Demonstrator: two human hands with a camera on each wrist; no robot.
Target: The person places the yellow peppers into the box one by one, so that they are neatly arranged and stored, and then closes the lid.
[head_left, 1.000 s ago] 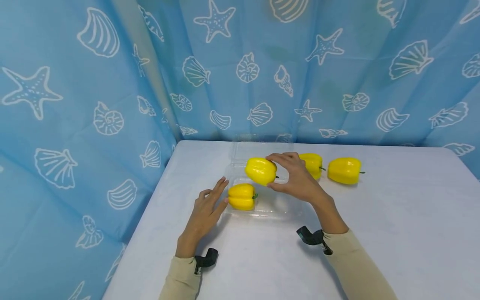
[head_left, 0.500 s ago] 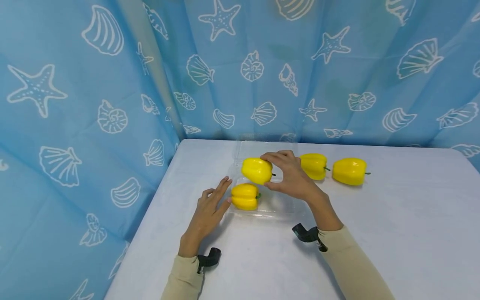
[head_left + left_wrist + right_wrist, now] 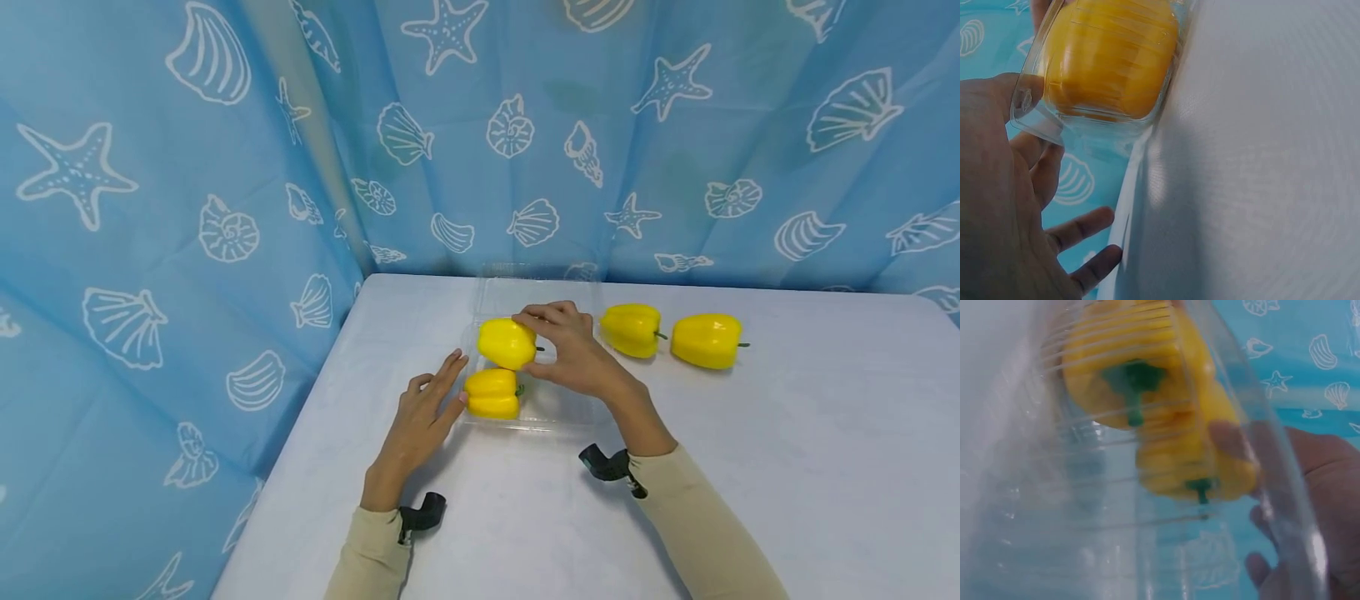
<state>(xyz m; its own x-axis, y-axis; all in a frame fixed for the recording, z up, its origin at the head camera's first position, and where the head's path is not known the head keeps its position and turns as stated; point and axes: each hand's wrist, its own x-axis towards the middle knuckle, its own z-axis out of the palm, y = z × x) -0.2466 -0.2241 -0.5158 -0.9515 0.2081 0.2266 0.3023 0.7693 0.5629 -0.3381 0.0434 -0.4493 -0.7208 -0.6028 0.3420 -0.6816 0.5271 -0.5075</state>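
In the head view my right hand grips a yellow bell pepper, thumb on the near side and fingers on the far side. That pepper is at the back left of a clear plastic clamshell box, just behind a second yellow bell pepper lying in the front left. Both green stems point right; the right wrist view shows the gripped pepper through the clear wall. My left hand is at the box's left edge, fingers spread, the thumb touching the rim in the left wrist view.
Two more yellow bell peppers, one nearer and one farther right, lie on the white table right of the box. The raised clear lid stands at the back, near the blue seashell curtain.
My right hand has moved left and slightly down with the pepper, bringing it close behind the one in the box. The left hand has stayed at the box edge. The view has shifted slightly.
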